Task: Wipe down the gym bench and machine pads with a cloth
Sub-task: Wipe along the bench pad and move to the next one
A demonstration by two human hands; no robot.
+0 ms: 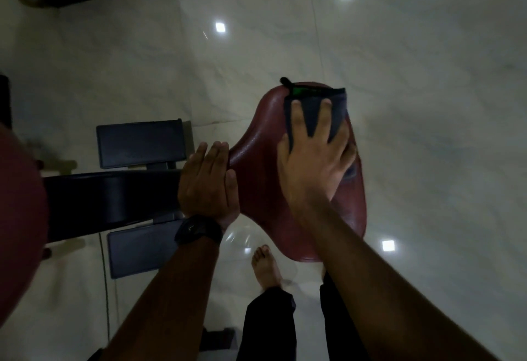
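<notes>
- Right hand (310,161), fingers spread, presses the cloth (315,118) flat.
- Red seat pad (256,178) stands above the pale floor (427,75).
- Left hand (206,186), fingers straight together, rests against the pad's left edge.
- Dark cloth lies on the pad's far end.

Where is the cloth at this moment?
In the head view, right of centre, the cloth lies on the far end of the red seat, pressed flat under the right hand.
</notes>
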